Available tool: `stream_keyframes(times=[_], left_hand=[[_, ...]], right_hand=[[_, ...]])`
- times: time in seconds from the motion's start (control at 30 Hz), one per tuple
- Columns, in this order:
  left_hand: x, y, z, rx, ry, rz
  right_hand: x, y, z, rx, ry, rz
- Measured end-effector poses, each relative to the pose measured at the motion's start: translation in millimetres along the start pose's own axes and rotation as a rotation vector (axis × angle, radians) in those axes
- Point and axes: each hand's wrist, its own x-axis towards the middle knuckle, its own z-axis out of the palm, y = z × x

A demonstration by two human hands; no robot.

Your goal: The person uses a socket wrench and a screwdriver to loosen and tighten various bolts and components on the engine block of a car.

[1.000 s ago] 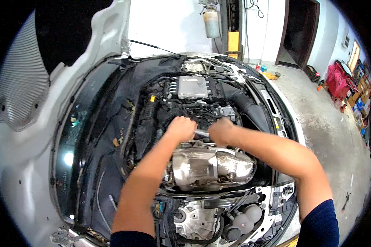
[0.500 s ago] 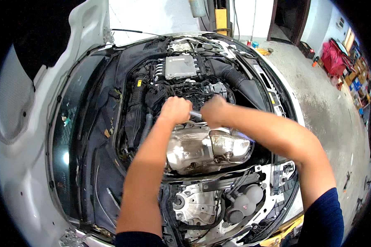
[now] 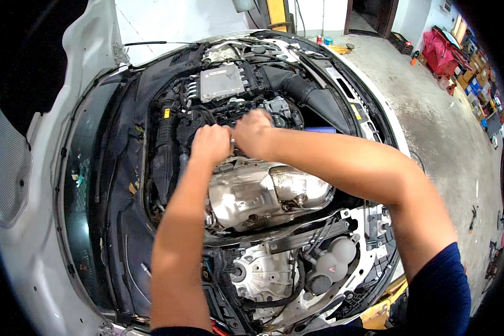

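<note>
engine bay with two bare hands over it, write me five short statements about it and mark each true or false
1. The left hand and right hand are close together. True.
2. The shiny silver metal shield lies nearer the person than both hands. True.
3. The right fabric sleeve is red. False: the sleeve is dark blue.
4. The flat grey rectangular box is nearer the person than the shield. False: the box lies beyond both hands.
5. The grey rounded plastic reservoir is nearer the person than the shield. True.

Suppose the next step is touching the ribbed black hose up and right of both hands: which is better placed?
Probably the right hand: it sits nearer the ribbed black hose, while the left hand is farther off, with the right in between.
</note>
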Motion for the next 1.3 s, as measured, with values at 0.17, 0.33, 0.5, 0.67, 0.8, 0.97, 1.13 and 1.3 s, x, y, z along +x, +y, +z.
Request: stream_keyframes(times=[0.17,0.33,0.5,0.67,0.8,0.97,1.13,1.3], left_hand=[[15,21,-7,-0.305,0.112,-0.686],[-16,-55,12,-0.129,0.159,0.394],[-18,-8,11,-0.199,0.107,-0.322],[-15,-39,6,-0.247,0.049,-0.453],[-21,-59,12,-0.168,0.124,0.386],[-15,-29,17,-0.315,0.091,-0.313],[-12,-41,4,-0.264,0.071,-0.317],[-22,-58,42,-0.272,0.807,0.311]], right_hand=[[53,9,21,-0.072,0.758,0.078],[1,-42,-4,0.197,0.055,-0.088],[4,-21,-23,-0.167,0.227,-0.040],[53,-42,-20,-0.199,0.294,-0.025],[-5,-44,-42,0.074,-0.070,-0.106],[38,-19,-33,-0.244,0.222,-0.078],[45,-42,-25,-0.299,0.247,0.039],[-1,-45,-16,0.505,-0.140,-0.020]])
